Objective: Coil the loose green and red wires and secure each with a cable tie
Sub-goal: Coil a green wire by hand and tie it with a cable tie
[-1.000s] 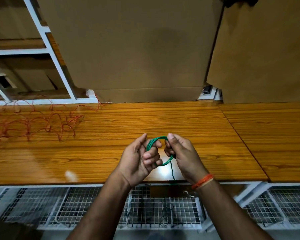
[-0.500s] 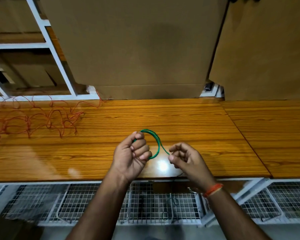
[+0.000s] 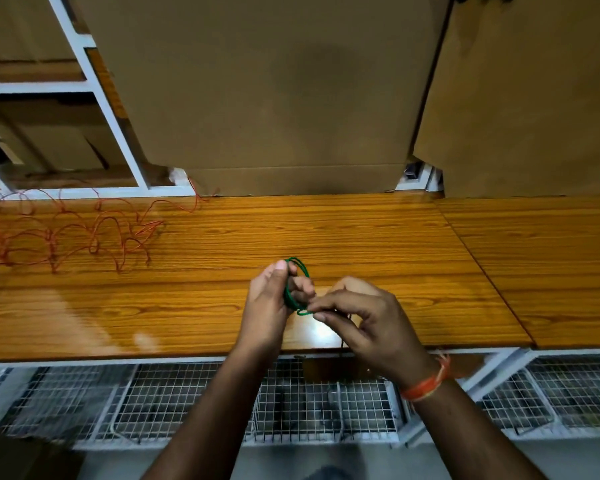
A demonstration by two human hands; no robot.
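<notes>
A small green wire coil (image 3: pixel 302 265) is held just above the wooden table (image 3: pixel 361 237), near its front edge. My left hand (image 3: pixel 271 306) grips the coil, thumb on top, fingers curled through the loop. My right hand (image 3: pixel 361 317) pinches the green wire's lower strand at the bottom of the coil between thumb and fingertips. A loose tangle of red wire (image 3: pixel 66 233) lies spread over the table's far left. No cable tie can be made out.
Large cardboard sheets (image 3: pixel 274 91) lean against the back of the table. A white metal shelf frame (image 3: pixel 94 81) stands at the back left. Wire mesh baskets (image 3: pixel 187 400) hang below the table's front edge. A second table top (image 3: pixel 551 265) adjoins on the right.
My right hand, apart from the coil half a second ago, has come back left and pinches the wire at the coil's bottom. The left hand kept its hold and shifted slightly right.
</notes>
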